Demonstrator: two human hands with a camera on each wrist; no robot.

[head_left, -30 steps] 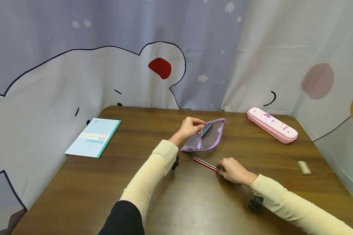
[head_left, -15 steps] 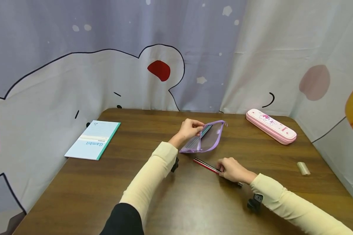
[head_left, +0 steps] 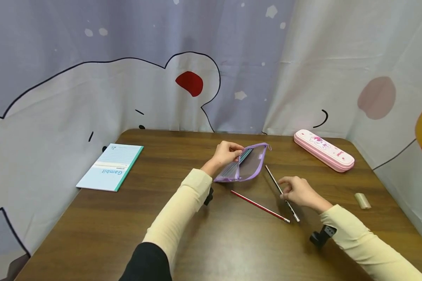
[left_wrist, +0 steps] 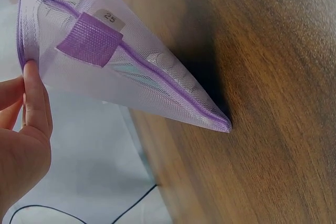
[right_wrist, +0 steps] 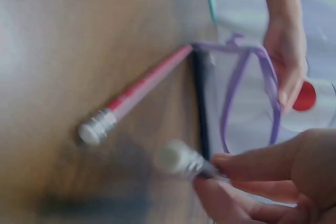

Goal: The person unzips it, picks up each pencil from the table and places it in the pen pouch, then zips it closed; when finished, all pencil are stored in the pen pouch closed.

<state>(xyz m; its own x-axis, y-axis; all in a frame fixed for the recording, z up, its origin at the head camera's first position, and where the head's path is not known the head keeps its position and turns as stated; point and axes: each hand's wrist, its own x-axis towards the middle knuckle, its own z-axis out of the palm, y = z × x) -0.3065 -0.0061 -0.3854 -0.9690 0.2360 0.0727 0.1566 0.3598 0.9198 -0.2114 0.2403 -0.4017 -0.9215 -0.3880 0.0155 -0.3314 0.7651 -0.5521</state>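
Observation:
My left hand (head_left: 226, 154) pinches the rim of a purple-edged mesh zip pouch (head_left: 252, 167), whose mouth gapes toward the right. Striped things show dimly inside; their kind is unclear. In the left wrist view, thumb and fingers grip the pouch's edge near its purple tab (left_wrist: 93, 41). Between the thumb and fingers of my right hand (head_left: 302, 192) is a dark pencil (head_left: 273, 179), slanting just right of the pouch. Its white eraser end (right_wrist: 173, 157) shows, blurred, in the right wrist view. A red pencil (head_left: 258, 205) lies on the table below the pouch.
A pink pencil case (head_left: 324, 151) lies at the back right of the wooden table (head_left: 183, 156). A small pale eraser-like block (head_left: 363, 201) sits near the right edge. At the left is a notepad (head_left: 110, 167) with a green edge. A patterned curtain (head_left: 144, 89) hangs behind.
My right hand has moved right and slightly away from me, carrying the dark pencil off the red one beside it. The red pencil now lies alone. My left hand keeps holding the pouch.

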